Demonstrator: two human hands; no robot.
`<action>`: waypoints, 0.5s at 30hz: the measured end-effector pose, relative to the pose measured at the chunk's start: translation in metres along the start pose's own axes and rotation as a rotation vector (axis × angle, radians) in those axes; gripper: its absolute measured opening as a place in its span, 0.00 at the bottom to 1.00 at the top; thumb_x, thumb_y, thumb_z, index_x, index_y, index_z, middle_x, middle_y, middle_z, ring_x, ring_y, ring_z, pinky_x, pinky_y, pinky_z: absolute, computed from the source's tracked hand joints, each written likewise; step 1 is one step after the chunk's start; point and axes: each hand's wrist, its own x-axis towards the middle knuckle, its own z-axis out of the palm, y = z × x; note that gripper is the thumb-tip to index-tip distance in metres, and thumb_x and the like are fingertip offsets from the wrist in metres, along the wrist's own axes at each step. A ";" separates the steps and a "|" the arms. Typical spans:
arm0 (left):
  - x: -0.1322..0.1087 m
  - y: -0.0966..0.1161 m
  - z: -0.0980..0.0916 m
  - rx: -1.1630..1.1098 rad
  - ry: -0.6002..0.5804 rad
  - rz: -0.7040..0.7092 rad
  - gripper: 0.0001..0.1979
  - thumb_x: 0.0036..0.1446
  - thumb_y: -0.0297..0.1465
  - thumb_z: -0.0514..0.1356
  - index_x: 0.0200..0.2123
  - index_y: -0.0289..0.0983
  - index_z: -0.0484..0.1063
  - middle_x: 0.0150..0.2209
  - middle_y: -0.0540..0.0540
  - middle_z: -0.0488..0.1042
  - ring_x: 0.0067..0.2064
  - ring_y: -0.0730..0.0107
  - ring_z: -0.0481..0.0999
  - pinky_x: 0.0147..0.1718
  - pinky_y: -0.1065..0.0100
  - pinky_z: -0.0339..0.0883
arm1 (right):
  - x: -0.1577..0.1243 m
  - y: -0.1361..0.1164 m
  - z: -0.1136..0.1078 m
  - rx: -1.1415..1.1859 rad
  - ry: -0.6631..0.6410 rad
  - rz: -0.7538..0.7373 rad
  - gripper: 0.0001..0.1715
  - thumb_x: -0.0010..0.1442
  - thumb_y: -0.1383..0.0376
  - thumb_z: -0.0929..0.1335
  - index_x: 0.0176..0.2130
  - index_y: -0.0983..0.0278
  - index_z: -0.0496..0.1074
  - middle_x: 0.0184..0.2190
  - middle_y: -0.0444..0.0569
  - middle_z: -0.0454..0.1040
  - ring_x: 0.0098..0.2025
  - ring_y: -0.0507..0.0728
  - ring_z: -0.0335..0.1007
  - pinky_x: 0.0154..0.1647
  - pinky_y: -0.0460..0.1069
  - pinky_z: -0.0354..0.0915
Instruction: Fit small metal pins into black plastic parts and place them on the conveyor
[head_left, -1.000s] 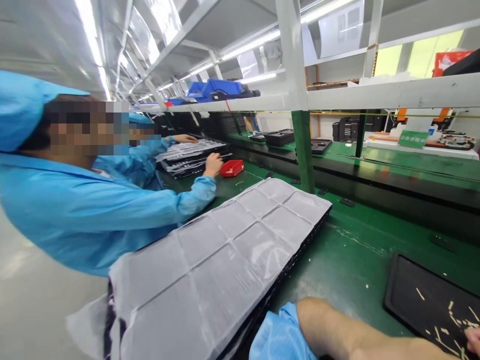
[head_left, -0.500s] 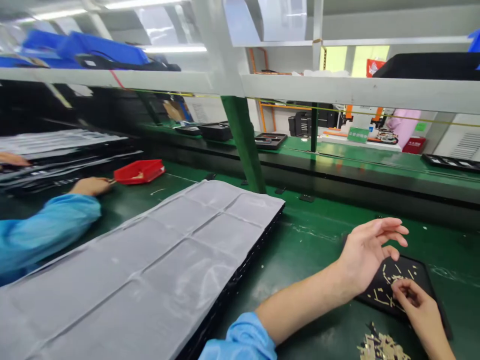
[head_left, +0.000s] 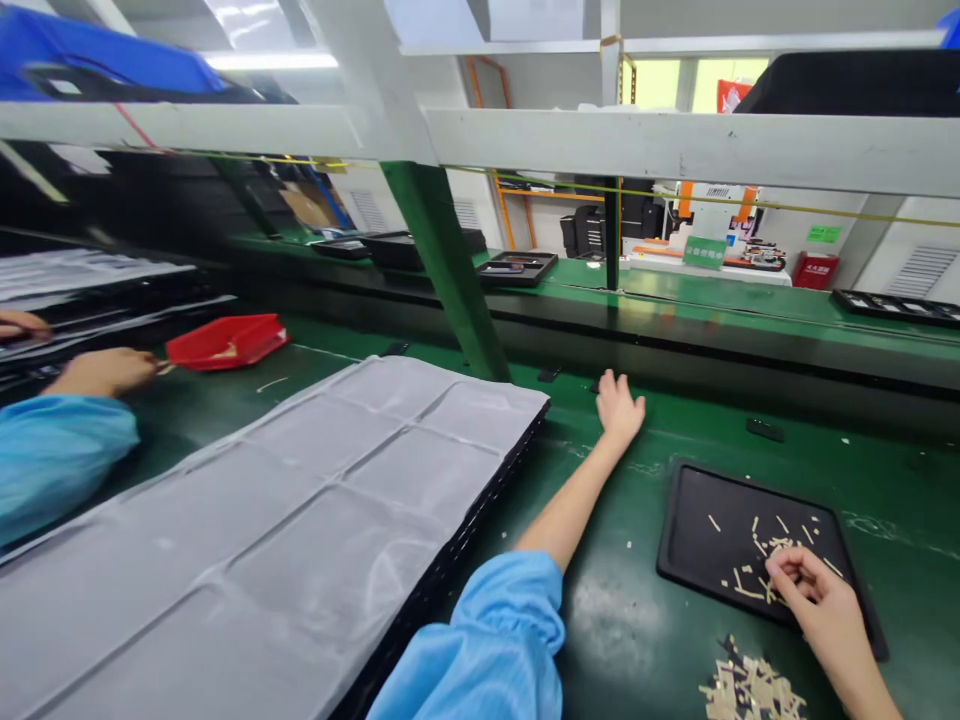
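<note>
My left hand is stretched far forward over the green bench, palm down with fingers apart. Its fingertips are at a small flat black piece partly hidden beside them. Another small black piece lies to its left, and one more black piece to its right. My right hand is over a black tray, thumb and fingers pinched together; whatever is between them is too small to make out. Thin cream strips lie scattered in the tray around those fingertips.
A pile of cream scraps sits before the tray. Large grey sheets are stacked at left. Beyond them, a co-worker's hand is beside a red bin. A green post and a white beam stand ahead.
My left hand has moved from above the tray forward and left to the small black piece, uncovering the tray. My right hand stays pinched over the tray. The view has shifted slightly.
</note>
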 end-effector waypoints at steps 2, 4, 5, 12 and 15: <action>0.020 -0.025 0.002 0.084 0.025 -0.085 0.31 0.55 0.31 0.59 0.60 0.28 0.57 0.66 0.26 0.48 0.68 0.40 0.43 0.62 0.44 0.44 | -0.001 0.001 0.001 -0.013 -0.012 -0.009 0.19 0.48 0.50 0.70 0.28 0.64 0.74 0.24 0.47 0.71 0.25 0.52 0.64 0.23 0.46 0.60; 0.033 -0.040 0.005 0.142 0.020 -0.103 0.33 0.54 0.33 0.59 0.61 0.28 0.57 0.63 0.26 0.56 0.66 0.40 0.48 0.62 0.45 0.43 | -0.001 0.002 0.000 -0.020 -0.023 -0.011 0.19 0.49 0.50 0.70 0.28 0.64 0.74 0.24 0.47 0.70 0.25 0.52 0.64 0.22 0.46 0.59; 0.038 -0.044 0.007 0.162 0.015 -0.102 0.32 0.54 0.33 0.59 0.61 0.28 0.58 0.60 0.26 0.60 0.65 0.40 0.51 0.61 0.45 0.44 | -0.001 0.002 -0.001 -0.026 -0.036 -0.009 0.19 0.49 0.50 0.70 0.28 0.64 0.74 0.24 0.47 0.70 0.25 0.52 0.64 0.22 0.46 0.59; 0.040 -0.042 0.008 0.179 0.052 -0.167 0.31 0.49 0.36 0.62 0.56 0.33 0.64 0.52 0.31 0.68 0.59 0.43 0.61 0.57 0.51 0.54 | -0.004 -0.006 -0.003 -0.082 -0.029 -0.038 0.18 0.52 0.51 0.69 0.28 0.63 0.73 0.24 0.46 0.70 0.23 0.51 0.61 0.22 0.45 0.59; 0.030 -0.035 0.006 0.134 0.068 -0.215 0.31 0.52 0.40 0.59 0.57 0.36 0.60 0.50 0.36 0.70 0.56 0.50 0.66 0.54 0.54 0.58 | -0.003 -0.009 -0.004 -0.092 -0.035 -0.051 0.17 0.51 0.52 0.69 0.27 0.64 0.73 0.23 0.46 0.70 0.22 0.51 0.61 0.21 0.45 0.59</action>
